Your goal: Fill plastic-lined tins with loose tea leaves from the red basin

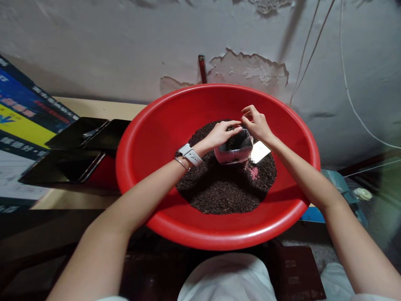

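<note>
Both hands pinch the rim of a small clear bag [234, 148] upright on the dark tea leaves [225, 188]: left hand [222, 133], right hand [257, 123]. Its mouth faces up between them, inside the red basin [150, 138].

Modest home workroom — peeling plaster wall [250, 69], loose wires [346, 83], red basin [156, 125], stacked black trays [65, 165]

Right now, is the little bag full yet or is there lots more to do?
Looks partly done: the small clear bag already holds dark loose tea. In hand: the left hand and right hand pinch its top edge, over the red basin. Left: a big pile of tea remains in the basin. How full the bag is, I can't tell.
</note>
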A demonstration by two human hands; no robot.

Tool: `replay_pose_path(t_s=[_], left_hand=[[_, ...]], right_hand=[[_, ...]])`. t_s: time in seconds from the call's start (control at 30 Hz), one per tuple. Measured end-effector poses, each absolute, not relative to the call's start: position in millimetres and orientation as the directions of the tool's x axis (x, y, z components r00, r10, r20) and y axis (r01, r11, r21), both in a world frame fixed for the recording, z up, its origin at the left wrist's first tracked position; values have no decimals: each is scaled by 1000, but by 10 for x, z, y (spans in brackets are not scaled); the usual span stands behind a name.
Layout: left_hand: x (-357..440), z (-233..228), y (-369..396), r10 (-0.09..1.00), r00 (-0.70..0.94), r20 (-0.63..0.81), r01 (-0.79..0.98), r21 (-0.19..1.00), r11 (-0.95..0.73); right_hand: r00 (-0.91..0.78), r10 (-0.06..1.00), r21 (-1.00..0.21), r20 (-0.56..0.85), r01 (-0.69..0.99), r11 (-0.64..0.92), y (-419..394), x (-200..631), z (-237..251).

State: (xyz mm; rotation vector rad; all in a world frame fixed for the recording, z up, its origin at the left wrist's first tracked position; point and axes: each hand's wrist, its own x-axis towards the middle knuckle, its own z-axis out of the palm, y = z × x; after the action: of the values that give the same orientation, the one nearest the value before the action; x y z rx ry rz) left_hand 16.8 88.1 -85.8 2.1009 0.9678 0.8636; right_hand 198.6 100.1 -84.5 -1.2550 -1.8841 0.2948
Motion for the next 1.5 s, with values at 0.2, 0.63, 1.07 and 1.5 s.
replay_pose_path(t_s=[0.2, 0.63, 1.07, 1.5], left_hand=[[193, -916, 897, 778, 572, 259, 279, 831, -482], [145, -763, 800, 806, 546, 229, 497, 686, -532], [-420, -587, 1140, 943, 324, -74, 940, -83, -330], [-646, -573, 1214, 939, 268, -217, 962, 11, -272]], right_hand=[[-159, 851, -594, 501, 652, 472, 983, 1972, -831], [-165, 808, -534, 566, 674, 511, 995, 1980, -827], [-531, 650, -297, 544, 602, 741, 417, 1510, -834], [-832, 359, -111, -422, 441, 891, -79, 571, -1873]])
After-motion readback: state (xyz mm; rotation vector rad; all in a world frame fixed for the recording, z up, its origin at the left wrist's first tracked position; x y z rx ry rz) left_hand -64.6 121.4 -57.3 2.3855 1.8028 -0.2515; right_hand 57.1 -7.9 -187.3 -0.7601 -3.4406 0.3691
